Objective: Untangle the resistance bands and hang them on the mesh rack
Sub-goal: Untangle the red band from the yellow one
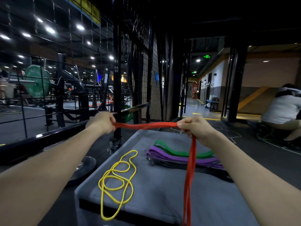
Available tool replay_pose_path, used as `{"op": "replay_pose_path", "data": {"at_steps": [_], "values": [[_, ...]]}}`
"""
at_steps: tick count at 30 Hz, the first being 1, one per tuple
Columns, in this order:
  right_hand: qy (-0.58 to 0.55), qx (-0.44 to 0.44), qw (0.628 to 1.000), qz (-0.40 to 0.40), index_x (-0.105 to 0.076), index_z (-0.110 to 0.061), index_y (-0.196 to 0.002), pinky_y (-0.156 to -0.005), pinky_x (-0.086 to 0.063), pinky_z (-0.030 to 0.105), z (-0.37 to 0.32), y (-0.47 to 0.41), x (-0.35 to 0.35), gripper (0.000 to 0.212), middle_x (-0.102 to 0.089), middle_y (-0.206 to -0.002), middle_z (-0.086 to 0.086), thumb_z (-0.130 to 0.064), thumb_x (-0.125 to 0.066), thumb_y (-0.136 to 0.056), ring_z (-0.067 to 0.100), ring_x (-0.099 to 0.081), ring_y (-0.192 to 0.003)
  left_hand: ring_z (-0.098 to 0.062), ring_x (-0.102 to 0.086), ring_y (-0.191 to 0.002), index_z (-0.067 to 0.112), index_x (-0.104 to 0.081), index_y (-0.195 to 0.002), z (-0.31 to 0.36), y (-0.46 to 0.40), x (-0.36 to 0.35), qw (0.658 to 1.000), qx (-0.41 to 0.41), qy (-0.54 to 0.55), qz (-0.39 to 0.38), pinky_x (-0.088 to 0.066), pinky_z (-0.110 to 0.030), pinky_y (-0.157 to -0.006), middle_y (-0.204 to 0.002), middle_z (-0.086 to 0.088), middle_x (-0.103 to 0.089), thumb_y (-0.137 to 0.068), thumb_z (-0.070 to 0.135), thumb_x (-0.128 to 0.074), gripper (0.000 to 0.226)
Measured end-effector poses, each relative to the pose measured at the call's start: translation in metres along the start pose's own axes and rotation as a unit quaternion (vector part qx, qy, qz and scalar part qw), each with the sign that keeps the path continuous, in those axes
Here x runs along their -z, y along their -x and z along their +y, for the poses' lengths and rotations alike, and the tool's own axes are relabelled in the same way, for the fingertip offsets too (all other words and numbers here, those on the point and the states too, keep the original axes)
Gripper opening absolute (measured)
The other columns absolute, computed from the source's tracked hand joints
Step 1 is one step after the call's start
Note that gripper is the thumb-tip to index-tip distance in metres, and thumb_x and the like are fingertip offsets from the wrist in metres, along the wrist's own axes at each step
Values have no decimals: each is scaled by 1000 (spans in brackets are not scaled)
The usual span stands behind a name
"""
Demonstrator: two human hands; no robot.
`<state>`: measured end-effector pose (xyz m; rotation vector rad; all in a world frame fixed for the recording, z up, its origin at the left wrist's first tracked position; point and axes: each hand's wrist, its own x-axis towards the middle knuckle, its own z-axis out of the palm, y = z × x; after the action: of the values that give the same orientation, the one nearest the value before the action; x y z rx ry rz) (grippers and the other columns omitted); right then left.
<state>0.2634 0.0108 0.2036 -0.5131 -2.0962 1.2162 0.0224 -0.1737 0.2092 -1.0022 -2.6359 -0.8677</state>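
Both hands raised above grey padded desk [162, 190]. Left hand [104, 122] pinches one end of red band [146, 125], right hand [193, 128] clenched around it further along; stretch between grips taut, twisted near left hand. Rest of red band hangs from right hand down past desk's near edge. Yellow band [117, 178] lies looped on desk, left side. Green band [182, 152] and purple band [184, 158] lie stacked, right side. Black mesh rack [141, 66] stands beyond desk, left of centre.

Grey padded bench [162, 193], looped yellow band [118, 178] at left, green band [182, 152] beside purple band [179, 159] at right
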Motion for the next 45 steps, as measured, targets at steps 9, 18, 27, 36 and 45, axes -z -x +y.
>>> {"op": "replay_pose_path", "data": {"at_steps": [9, 18, 27, 36, 45], "values": [[12, 16, 998, -65, -65, -3, -70, -43, -27, 18, -15, 0, -25, 16, -49, -54, 4, -3, -59, -85, 8, -34, -46, -15, -54, -97, 2, -56, -114, 93, 47, -39, 897, -190, 344, -204, -39, -26, -91, -102, -6, -58, -98, 37, -39, 42], [-57, 2, 996, -71, -68, -11, -59, -43, -28, 19, -7, 12, -12, 32, -52, -67, 16, -12, -55, -88, 10, -35, -43, -10, -37, -51, 15, -56, -65, 118, 50, -58, 923, -195, 275, -186, -34, -23, -53, -58, 3, -42, -97, 45, -32, 50], [-58, -5, 994, -97, -63, -10, -70, -43, -32, 15, 1, 11, -14, 26, -50, -55, 0, -20, -54, -92, 8, -38, -44, -16, -35, -44, 14, -43, -50, 101, 32, -29, 963, -143, 210, -92, -32, -23, -46, -49, -2, -37, -94, 38, -47, 50], [-8, -52, 997, -55, -63, -9, -71, -44, -31, 16, 20, 13, 15, 22, -47, -56, 1, -14, -53, -90, 8, -37, -43, -12, -30, -40, 16, -48, -59, 68, 14, -23, 931, -17, 358, -71, -33, -24, -47, -55, 1, -40, -91, 26, -49, 34], [-76, -137, 987, -35, -64, 1, -88, -46, -40, 15, 42, 25, 38, 17, -53, -61, 4, -4, -48, -88, 8, -46, -47, -8, -26, -28, 15, -45, -59, 49, 12, -40, 920, 46, 384, -66, -32, -23, -46, -56, -1, -36, -91, 26, -47, 34]]}}
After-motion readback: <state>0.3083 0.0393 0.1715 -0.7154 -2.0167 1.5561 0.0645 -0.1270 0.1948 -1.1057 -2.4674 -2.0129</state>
